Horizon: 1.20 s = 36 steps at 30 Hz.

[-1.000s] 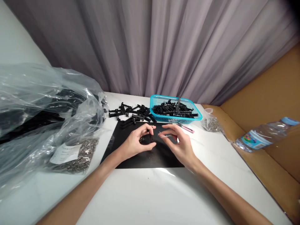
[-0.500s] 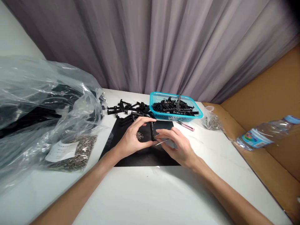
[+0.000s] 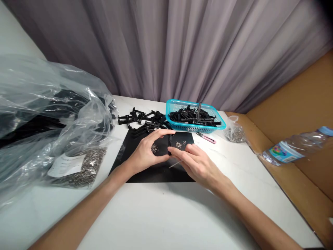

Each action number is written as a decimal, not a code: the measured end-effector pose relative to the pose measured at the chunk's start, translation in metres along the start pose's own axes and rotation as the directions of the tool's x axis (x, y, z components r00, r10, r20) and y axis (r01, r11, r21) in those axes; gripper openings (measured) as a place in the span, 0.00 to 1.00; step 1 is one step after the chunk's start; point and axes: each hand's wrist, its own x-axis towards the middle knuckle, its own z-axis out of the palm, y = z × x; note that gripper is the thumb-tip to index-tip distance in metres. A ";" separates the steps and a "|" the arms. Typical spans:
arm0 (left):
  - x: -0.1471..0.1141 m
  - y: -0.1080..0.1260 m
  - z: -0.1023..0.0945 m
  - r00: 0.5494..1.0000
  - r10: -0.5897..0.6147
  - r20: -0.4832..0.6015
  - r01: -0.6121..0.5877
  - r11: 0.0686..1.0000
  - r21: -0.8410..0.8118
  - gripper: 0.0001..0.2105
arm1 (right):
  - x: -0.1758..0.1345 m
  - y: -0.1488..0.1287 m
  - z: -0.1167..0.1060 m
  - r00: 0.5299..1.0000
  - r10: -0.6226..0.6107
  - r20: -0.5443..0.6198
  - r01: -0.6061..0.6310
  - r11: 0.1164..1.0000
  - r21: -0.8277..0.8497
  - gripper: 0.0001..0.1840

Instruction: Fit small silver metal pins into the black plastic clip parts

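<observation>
Between the thumb and fingers of my left hand point(image 3: 143, 154) a narrow black plastic part point(image 3: 170, 140) is gripped at its two ends, above a black mat point(image 3: 156, 173). My right hand point(image 3: 199, 161) is closed around a thin metal rod-like tool point(image 3: 174, 165), whose end sticks out to the left. A right fingertip touches the lower end of the black part. On the mat lie one pile of small metal pieces point(image 3: 154, 148) by my left hand and another small metal pile point(image 3: 179, 144) beyond my right hand.
A blue basket point(image 3: 169, 125) full of black parts stands behind the mat, with loose black parts point(image 3: 137, 118) to its left. Plastic bags point(image 3: 88, 119) lie at left. A pink-handled cutter point(image 3: 208, 138), a small bag point(image 3: 235, 133) and a bottle point(image 3: 288, 151) are at right.
My right hand has shifted its fingers onto the lower end of the black part, and the metal tool has swung lower. The metal pile on the right has come into view.
</observation>
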 end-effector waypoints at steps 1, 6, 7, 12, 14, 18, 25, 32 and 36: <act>0.000 0.000 0.000 1.000 0.001 0.004 -0.001 1.000 0.003 0.29 | 0.000 -0.001 0.000 1.000 0.009 0.003 -0.009 1.000 -0.005 0.24; 0.002 0.001 0.000 1.000 -0.011 0.009 0.011 1.000 0.018 0.30 | 0.002 -0.003 0.004 0.997 0.042 -0.060 -0.044 0.999 -0.028 0.21; 0.002 0.001 0.000 1.000 -0.007 0.008 0.007 1.000 0.021 0.29 | 0.002 -0.003 0.005 0.997 0.040 -0.065 -0.042 0.999 -0.029 0.21; 0.001 0.001 0.001 0.999 0.025 0.027 -0.026 0.999 0.025 0.30 | 0.001 -0.005 0.004 0.999 0.048 -0.017 -0.048 0.999 -0.010 0.19; 0.000 0.000 0.002 0.999 0.025 0.042 -0.026 0.999 0.031 0.30 | 0.001 -0.006 0.001 0.998 0.057 0.028 -0.057 0.998 0.000 0.18; 0.000 -0.002 0.003 0.998 0.015 0.054 -0.017 0.999 0.046 0.28 | 0.003 -0.007 -0.002 0.995 0.072 0.064 -0.073 0.997 0.015 0.15; 0.002 0.002 0.003 1.000 0.025 0.005 -0.026 0.998 0.059 0.25 | 0.005 -0.011 -0.001 0.985 0.171 0.018 -0.172 0.982 0.082 0.12; 0.001 0.001 0.005 1.000 0.031 0.005 -0.031 0.998 0.061 0.28 | 0.005 -0.012 0.002 0.957 0.275 0.091 -0.284 0.954 0.097 0.13; 0.000 0.000 0.005 1.000 0.013 0.011 -0.014 0.997 0.070 0.28 | 0.006 -0.009 0.005 0.922 0.379 0.080 -0.387 0.890 0.243 0.08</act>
